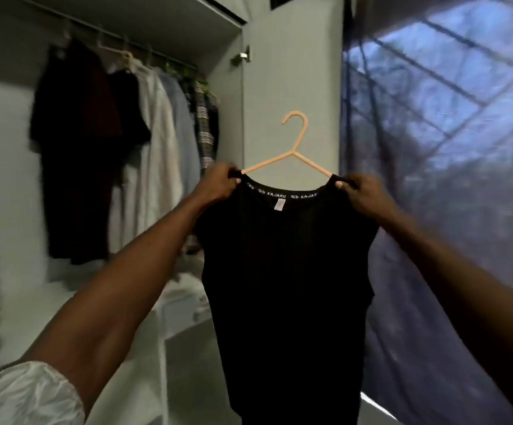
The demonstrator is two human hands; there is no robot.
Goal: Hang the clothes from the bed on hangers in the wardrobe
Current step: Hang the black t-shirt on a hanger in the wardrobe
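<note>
A black T-shirt (285,271) with white lettering inside its collar hangs on a peach plastic hanger (295,142), held up in front of me. My left hand (218,182) grips the shirt's left shoulder over the hanger's arm. Over on the opposite shoulder, my right hand (362,194) pinches the fabric in the same way. The hanger's hook points up and left, free of any rail. The open wardrobe (163,32) lies to the left, its rail (120,38) carrying several hung clothes.
On the rail hang dark shirts (83,142), a white shirt (157,154), a pale blue one and a checked one. The wardrobe's open door (292,75) stands straight ahead. A blue curtain (439,148) fills the right. White shelves and folded items lie low in the wardrobe.
</note>
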